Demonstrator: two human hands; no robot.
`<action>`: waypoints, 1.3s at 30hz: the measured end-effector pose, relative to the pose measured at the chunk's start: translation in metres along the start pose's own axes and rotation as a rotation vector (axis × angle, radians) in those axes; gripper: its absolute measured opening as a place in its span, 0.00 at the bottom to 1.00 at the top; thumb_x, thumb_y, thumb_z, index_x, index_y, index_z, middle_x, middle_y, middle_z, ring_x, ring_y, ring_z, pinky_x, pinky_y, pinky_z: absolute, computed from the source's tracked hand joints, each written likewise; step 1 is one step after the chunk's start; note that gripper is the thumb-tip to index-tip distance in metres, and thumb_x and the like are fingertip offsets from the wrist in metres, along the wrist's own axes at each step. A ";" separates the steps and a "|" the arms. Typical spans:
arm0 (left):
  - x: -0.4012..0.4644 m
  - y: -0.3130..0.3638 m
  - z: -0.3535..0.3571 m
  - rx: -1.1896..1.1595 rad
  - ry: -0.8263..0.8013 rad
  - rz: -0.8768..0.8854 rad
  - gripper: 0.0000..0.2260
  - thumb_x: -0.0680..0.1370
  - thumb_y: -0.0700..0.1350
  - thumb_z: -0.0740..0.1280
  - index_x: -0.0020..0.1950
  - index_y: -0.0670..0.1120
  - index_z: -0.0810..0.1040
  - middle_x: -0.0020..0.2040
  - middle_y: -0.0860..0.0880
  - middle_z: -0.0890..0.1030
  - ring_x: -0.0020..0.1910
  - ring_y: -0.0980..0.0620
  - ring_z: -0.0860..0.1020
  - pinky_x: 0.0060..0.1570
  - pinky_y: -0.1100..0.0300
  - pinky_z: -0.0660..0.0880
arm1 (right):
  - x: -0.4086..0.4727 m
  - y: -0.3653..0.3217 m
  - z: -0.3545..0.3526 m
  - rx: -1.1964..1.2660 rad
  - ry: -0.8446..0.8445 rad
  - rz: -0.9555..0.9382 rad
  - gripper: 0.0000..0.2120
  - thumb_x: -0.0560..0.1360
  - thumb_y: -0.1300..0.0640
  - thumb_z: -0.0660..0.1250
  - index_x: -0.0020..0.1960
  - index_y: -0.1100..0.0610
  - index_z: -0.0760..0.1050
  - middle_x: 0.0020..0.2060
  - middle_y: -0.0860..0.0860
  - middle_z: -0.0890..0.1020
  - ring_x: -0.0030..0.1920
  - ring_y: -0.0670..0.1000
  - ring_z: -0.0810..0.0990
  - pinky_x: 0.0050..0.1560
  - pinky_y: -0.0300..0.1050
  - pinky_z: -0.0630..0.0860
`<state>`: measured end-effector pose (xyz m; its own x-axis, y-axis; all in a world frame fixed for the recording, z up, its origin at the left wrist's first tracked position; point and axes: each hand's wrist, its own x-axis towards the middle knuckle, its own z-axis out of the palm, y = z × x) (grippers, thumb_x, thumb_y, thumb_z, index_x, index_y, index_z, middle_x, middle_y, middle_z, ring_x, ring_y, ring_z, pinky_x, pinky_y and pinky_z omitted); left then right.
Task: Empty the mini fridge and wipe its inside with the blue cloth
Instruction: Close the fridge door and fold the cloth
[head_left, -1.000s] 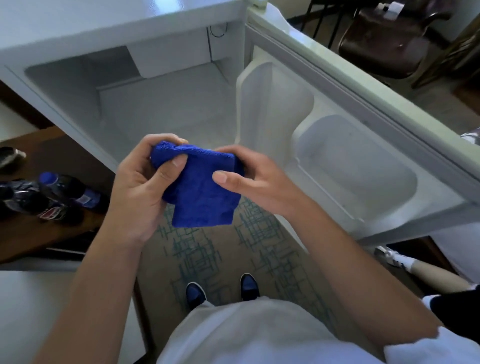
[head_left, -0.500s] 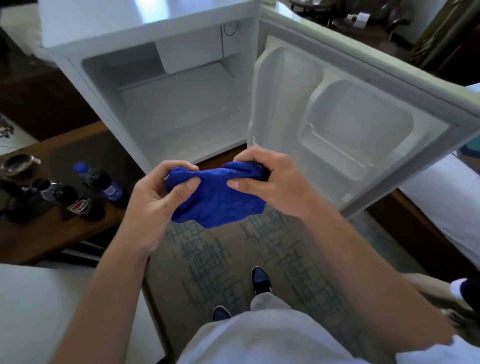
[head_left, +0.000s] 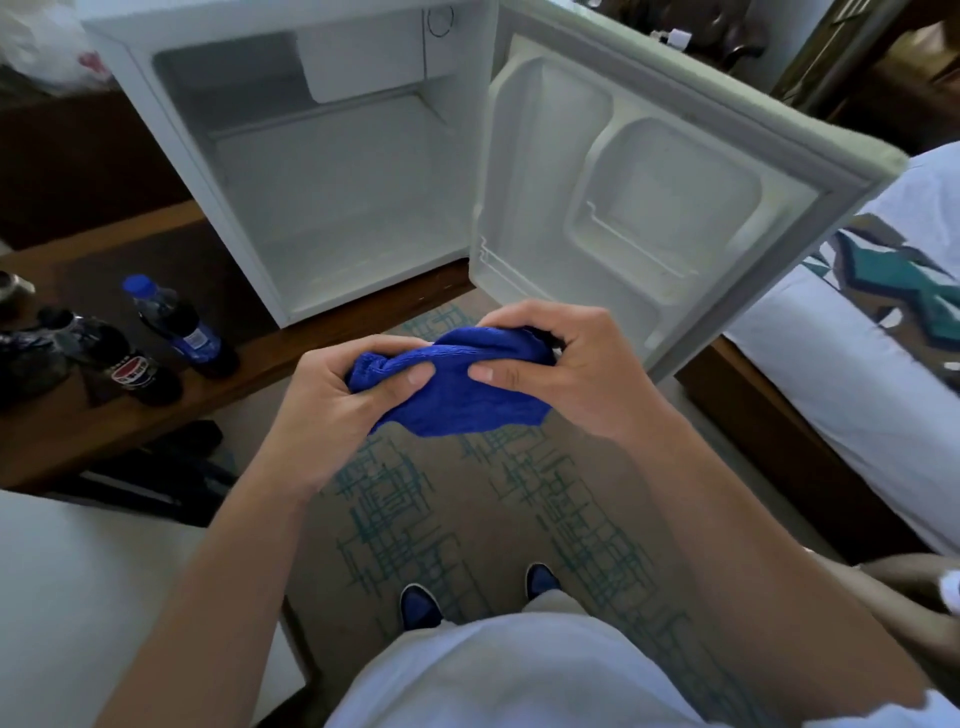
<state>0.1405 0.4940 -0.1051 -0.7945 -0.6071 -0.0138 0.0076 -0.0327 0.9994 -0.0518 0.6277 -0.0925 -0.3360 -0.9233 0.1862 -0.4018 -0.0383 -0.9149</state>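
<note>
Blue cloth (head_left: 457, 392) bunched between both hands' fingers (head_left: 410, 375)

Bright daylight, soft wide-angle edges

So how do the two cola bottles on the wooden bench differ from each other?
The blue-capped bottle shows a bright blue cap and a blue label; the other cola bottle shows a red, white and blue logo, and its cap cannot be made out. The blue-capped bottle is nearer the mini fridge. Both hold dark drink and stand outside the fridge.
</note>
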 end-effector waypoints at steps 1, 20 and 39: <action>0.001 0.001 0.005 0.009 0.005 0.009 0.11 0.73 0.45 0.71 0.55 0.49 0.84 0.51 0.54 0.87 0.53 0.54 0.85 0.46 0.66 0.81 | -0.004 0.002 -0.006 -0.005 0.009 0.007 0.14 0.72 0.58 0.80 0.55 0.48 0.84 0.47 0.44 0.87 0.48 0.46 0.86 0.50 0.39 0.79; 0.049 0.005 0.189 0.219 0.086 0.160 0.10 0.77 0.54 0.72 0.53 0.50 0.85 0.48 0.49 0.87 0.48 0.50 0.84 0.46 0.55 0.82 | -0.079 0.051 -0.180 -0.125 0.218 0.012 0.12 0.73 0.54 0.79 0.56 0.53 0.84 0.53 0.48 0.86 0.52 0.47 0.84 0.51 0.43 0.82; 0.013 -0.007 0.258 0.213 0.283 0.088 0.07 0.76 0.47 0.70 0.48 0.57 0.87 0.46 0.49 0.86 0.45 0.52 0.82 0.43 0.55 0.81 | -0.052 0.060 -0.271 -0.389 0.535 -0.132 0.30 0.83 0.50 0.63 0.81 0.58 0.62 0.82 0.55 0.60 0.82 0.53 0.59 0.80 0.51 0.62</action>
<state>-0.0271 0.6912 -0.1046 -0.5967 -0.7969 0.0943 -0.0817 0.1773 0.9808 -0.2896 0.7776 -0.0601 -0.5986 -0.6000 0.5307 -0.7123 0.0957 -0.6953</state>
